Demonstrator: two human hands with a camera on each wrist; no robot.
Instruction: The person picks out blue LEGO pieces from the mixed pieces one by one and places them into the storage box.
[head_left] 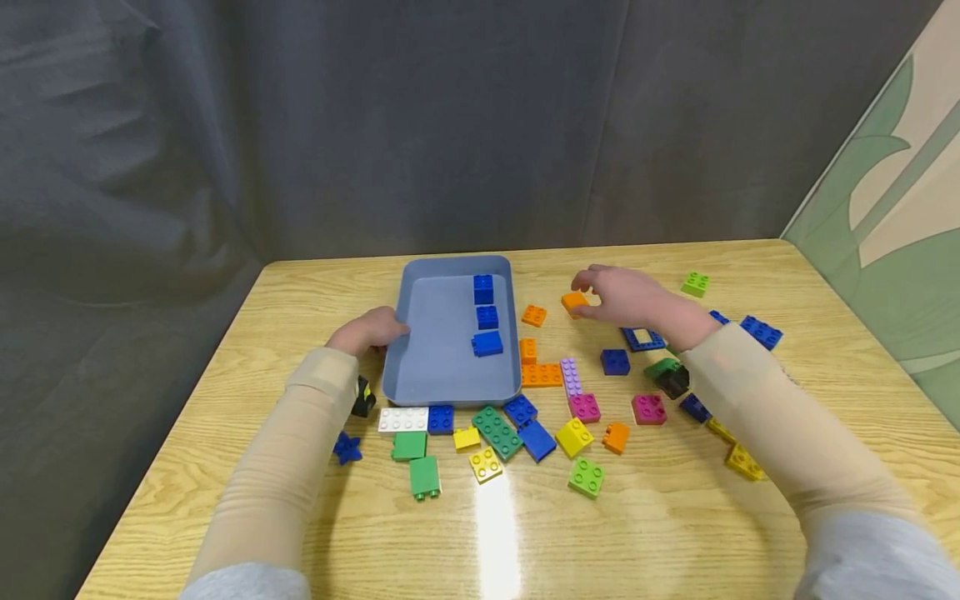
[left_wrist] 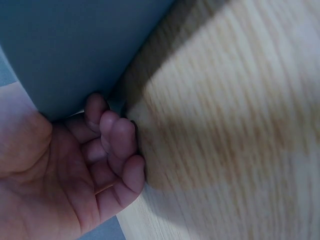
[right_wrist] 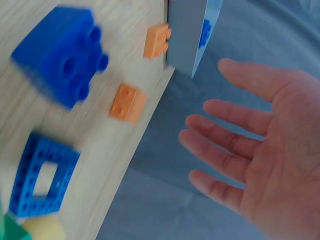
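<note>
At the left side of a grey-blue tray (head_left: 427,350), my left hand (head_left: 369,329) grips the edge. Its thumb lies over the rim and its fingers (left_wrist: 122,137) curl at the underside, in the left wrist view. Three blue bricks (head_left: 488,343) lie along the tray's right side. My right hand (head_left: 626,296) is over the table right of the tray, fingers spread and apart in the right wrist view. An orange brick (head_left: 574,302) is nearest its thumb; in the right wrist view this orange brick (right_wrist: 127,102) lies on the table, apart from the hand.
Another orange brick (head_left: 534,315) lies between tray and right hand. Below that hand are a blue square frame (head_left: 642,338) and a blue brick (head_left: 616,362). Several coloured bricks, among them a green brick (head_left: 498,433), spread before the tray. A dark curtain (head_left: 450,125) hangs behind the table.
</note>
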